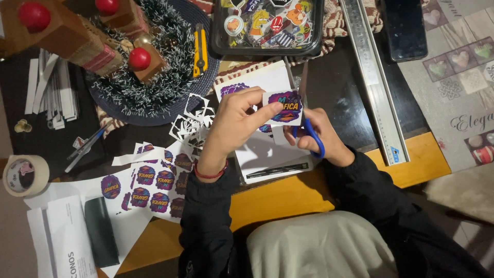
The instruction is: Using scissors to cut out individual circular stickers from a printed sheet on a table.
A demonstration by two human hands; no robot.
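Near the middle of the frame the left hand pinches a small white-edged sticker with a purple and blue design, its fingers closed on the sticker's left edge. The right hand sits just right of it, fingers through the blue handles of a pair of scissors and closed around them (the blades are hidden behind the sticker, so how far they gape I cannot tell). Below the hands lies a white sheet with a black pen on it. At lower left of the table, sheets of matching purple stickers are spread out, with a roll of tape at the far left edge. A long metal ruler runs diagonally at upper right, and a black tray of assorted stickers sits at top centre.
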